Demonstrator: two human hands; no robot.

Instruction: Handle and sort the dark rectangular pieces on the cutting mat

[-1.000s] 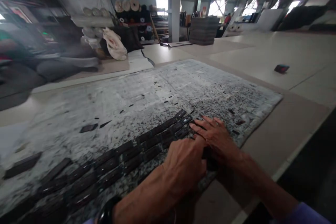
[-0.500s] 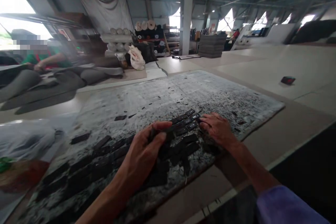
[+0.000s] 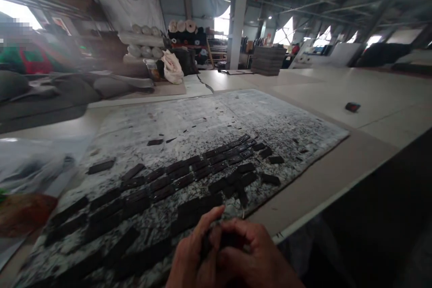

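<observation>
Both hands meet at the bottom edge, close to me. My left hand (image 3: 194,258) and my right hand (image 3: 254,258) are closed together around a small stack of dark rectangular pieces (image 3: 221,240). Just beyond them lies a scuffed white cutting board (image 3: 209,121) on the table. Several rows of dark rectangular pieces (image 3: 189,173) lie across its near half. A few loose ones (image 3: 270,179) sit at the right end of the rows.
A small dark object (image 3: 353,107) lies on the big beige table (image 3: 371,94) at right. Fabric rolls (image 3: 182,27), a white bag (image 3: 172,67) and a stack of dark sheets (image 3: 268,59) stand at the back. Another person in green (image 3: 23,56) is at far left.
Both hands have drawn back from the rows on the board toward me and come together, gripping a few dark pieces. The view has tilted up slightly.
</observation>
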